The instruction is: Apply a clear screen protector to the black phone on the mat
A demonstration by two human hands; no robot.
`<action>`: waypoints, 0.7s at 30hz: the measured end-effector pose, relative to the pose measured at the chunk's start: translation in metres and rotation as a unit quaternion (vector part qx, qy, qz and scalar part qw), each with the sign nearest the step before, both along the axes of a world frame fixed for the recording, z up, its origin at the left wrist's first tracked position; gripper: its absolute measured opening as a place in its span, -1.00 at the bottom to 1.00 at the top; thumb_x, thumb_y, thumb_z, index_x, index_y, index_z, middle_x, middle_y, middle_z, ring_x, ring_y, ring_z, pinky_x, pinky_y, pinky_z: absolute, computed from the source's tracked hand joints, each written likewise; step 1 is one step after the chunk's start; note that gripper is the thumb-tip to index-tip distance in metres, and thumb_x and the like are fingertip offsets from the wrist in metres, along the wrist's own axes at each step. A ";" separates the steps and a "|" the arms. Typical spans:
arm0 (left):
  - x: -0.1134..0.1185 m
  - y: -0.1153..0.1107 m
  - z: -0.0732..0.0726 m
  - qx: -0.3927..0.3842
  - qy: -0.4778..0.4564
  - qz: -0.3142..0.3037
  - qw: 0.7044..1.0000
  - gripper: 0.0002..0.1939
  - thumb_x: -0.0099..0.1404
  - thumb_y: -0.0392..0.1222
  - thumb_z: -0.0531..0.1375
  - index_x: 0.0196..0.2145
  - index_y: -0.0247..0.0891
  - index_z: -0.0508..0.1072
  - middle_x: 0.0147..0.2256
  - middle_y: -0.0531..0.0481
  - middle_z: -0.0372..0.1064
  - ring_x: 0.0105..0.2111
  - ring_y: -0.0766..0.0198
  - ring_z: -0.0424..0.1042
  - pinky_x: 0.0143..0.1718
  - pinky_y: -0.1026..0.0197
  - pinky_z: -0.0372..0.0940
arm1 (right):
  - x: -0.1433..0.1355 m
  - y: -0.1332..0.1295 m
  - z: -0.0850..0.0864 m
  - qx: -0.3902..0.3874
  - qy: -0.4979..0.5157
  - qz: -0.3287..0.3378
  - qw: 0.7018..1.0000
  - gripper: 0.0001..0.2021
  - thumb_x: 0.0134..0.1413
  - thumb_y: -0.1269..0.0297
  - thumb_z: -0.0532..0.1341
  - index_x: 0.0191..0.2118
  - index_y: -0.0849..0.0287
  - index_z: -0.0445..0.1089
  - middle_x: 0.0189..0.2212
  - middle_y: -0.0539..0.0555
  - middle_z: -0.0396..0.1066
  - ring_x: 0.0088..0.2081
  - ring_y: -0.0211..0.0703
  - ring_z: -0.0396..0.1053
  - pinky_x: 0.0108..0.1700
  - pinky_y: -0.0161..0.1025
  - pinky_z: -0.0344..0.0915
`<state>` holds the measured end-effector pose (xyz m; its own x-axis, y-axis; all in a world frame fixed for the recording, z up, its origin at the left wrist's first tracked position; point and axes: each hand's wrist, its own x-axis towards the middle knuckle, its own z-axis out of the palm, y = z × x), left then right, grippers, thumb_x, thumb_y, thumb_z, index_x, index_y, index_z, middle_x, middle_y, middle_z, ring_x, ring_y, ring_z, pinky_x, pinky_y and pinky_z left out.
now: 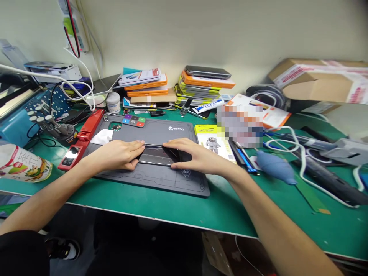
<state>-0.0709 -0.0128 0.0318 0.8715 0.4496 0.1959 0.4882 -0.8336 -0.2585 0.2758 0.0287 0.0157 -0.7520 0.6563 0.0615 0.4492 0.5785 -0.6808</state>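
A dark, glossy smartphone (153,156) lies lengthwise over the grey work mat (161,184). My left hand (124,153) grips its left end, with the fingers on the far edge and the thumb on the near edge. At the other end, my right hand (191,155) pinches the phone between thumb and fingers in the same way. My fingers cover both ends of the phone. A white cloth (102,137) rests on the mat beyond my left wrist, close to a small tray of coloured squares (133,120).
A red clamp-like tool (84,136) borders the mat on the left, near a drink bottle (24,163). To the right are a yellow-and-white battery box (214,142), a blue air blower (274,166) and cables. Stacked boxes (201,84) stand along the wall.
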 end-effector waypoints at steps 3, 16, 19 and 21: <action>0.002 -0.005 0.000 0.019 0.014 -0.010 1.000 -0.55 0.48 -0.33 0.21 0.25 -0.57 0.53 0.27 -0.48 0.52 0.24 -0.09 0.62 0.11 0.04 0.63 | 0.000 0.001 0.000 0.002 0.006 -0.002 1.000 -0.28 0.25 -0.20 0.43 0.46 -0.17 0.43 0.40 0.17 0.45 0.46 0.31 0.30 0.52 0.35 0.21; -0.009 0.013 0.015 -0.074 0.046 0.007 0.996 -0.55 0.59 -0.18 0.17 0.33 -0.35 0.52 0.32 -0.25 0.51 0.28 0.03 0.59 0.18 0.12 0.57 | 0.000 0.002 0.002 -0.018 0.014 -0.001 1.000 -0.25 0.22 -0.22 0.45 0.46 -0.16 0.43 0.38 0.18 0.45 0.46 0.31 0.28 0.53 0.35 0.17; -0.007 0.017 0.017 -0.091 0.066 0.005 0.994 -0.55 0.62 -0.12 0.16 0.32 -0.34 0.53 0.30 -0.24 0.53 0.24 0.03 0.62 0.11 0.12 0.60 | -0.001 0.000 0.002 -0.017 0.010 0.000 1.000 -0.25 0.25 -0.21 0.43 0.47 -0.13 0.42 0.38 0.19 0.44 0.46 0.30 0.27 0.53 0.34 0.17; -0.006 0.017 0.016 -0.084 0.058 0.006 0.995 -0.55 0.64 -0.08 0.16 0.32 -0.34 0.54 0.29 -0.26 0.54 0.24 0.02 0.62 0.12 0.12 0.60 | -0.002 -0.001 0.002 -0.014 0.004 -0.004 1.000 -0.26 0.26 -0.19 0.42 0.48 -0.12 0.40 0.39 0.20 0.43 0.47 0.30 0.27 0.53 0.33 0.17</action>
<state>-0.0772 0.0042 0.0481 0.8784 0.4776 0.0151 0.4729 -0.8644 -0.1710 0.2741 0.0279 0.0178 -0.7468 0.6631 0.0501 0.4473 0.5566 -0.7000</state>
